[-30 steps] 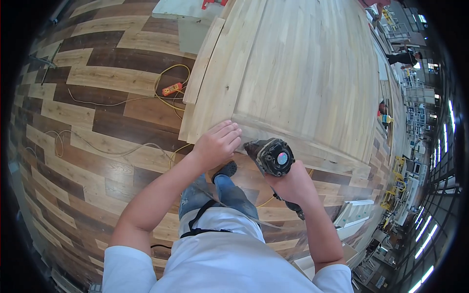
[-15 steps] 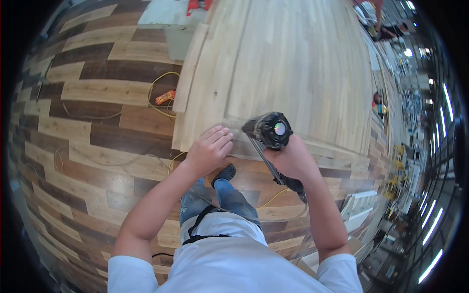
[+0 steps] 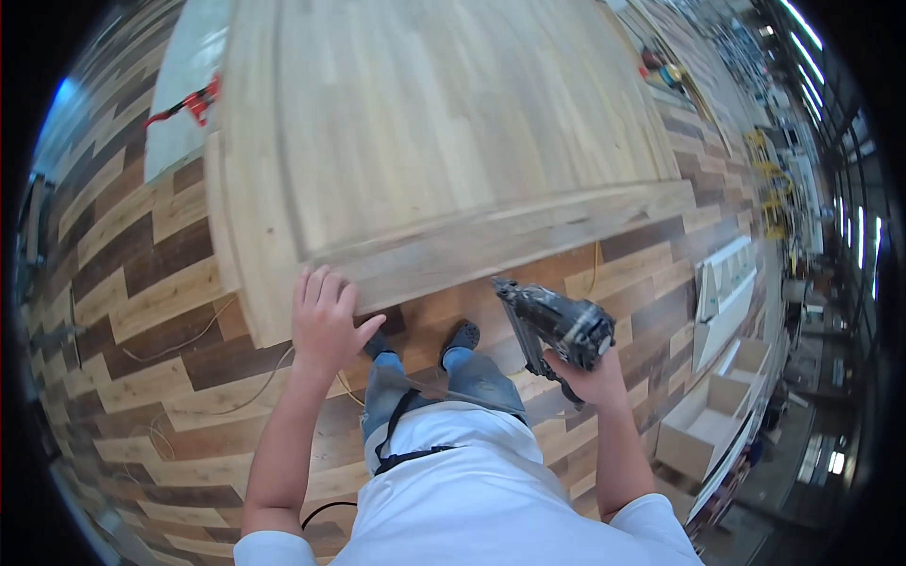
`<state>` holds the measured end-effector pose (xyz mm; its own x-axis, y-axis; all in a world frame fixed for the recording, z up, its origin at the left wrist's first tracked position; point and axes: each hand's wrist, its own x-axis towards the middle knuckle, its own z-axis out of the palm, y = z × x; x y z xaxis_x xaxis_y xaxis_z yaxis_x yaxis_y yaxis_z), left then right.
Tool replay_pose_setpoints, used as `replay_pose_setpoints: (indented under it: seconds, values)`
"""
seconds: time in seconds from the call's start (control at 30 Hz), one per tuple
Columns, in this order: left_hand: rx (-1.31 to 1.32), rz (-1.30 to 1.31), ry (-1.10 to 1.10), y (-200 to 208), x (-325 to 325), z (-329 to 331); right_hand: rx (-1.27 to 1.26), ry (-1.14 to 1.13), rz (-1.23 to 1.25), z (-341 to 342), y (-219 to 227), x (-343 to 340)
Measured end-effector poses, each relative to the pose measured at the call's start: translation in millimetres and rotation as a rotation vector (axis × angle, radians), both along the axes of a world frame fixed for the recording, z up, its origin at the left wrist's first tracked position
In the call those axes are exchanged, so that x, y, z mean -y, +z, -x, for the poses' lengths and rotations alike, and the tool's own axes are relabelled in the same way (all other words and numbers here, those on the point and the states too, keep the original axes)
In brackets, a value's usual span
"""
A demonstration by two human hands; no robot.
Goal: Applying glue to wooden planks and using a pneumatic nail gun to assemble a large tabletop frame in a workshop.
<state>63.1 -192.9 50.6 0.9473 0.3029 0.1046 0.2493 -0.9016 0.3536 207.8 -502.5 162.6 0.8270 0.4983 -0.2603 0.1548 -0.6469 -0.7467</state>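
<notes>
My right hand (image 3: 596,379) grips a black pneumatic nail gun (image 3: 559,325) by its handle, held in the air to the right of my legs and away from the wood. The gun's nose points up and left, toward the near edge of a large pale wooden panel (image 3: 453,113). On that panel's near left corner lies my left hand (image 3: 326,316), its fingers stretched forward over the wood and the thumb spread to the right. A wooden strip (image 3: 472,250) runs along the panel's near edge, just right of the left fingers. My left hand holds nothing.
A red clamp-like tool (image 3: 196,102) sits by the panel's far left side, near a pale board (image 3: 184,71). Thin hoses or cords (image 3: 236,406) trail over the plank floor (image 3: 179,330). To the right stand an open wooden box (image 3: 713,415) and a white cabinet part (image 3: 725,292).
The nail gun in my right hand has come away from the panel, back toward me. My left hand has shifted left along the near edge. The whole view has turned.
</notes>
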Motion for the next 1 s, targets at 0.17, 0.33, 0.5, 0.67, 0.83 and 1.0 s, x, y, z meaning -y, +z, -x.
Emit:
replay_pose_setpoints:
  seconds: [0.17,0.33,0.5,0.67,0.83,1.0]
  values:
    - [0.163,0.037,-0.255,-9,105,-121,-0.130,-0.345,-0.204,-4,-24,111]
    - [0.180,-0.083,-0.359,-48,184,-233,0.006,-0.267,-0.214,-35,-57,200]
    - [0.307,-0.131,-0.291,-61,199,-255,-0.084,-0.444,-0.332,-60,-89,266]
    - [0.227,-0.083,-0.250,-57,207,-260,-0.113,-0.321,-0.198,-96,-112,302]
    - [0.217,-0.064,-0.189,-56,213,-261,-0.236,-0.354,-0.242,-120,-115,296]
    - [0.247,-0.053,-0.189,-55,217,-262,-0.221,-0.281,-0.247,-119,-128,303]
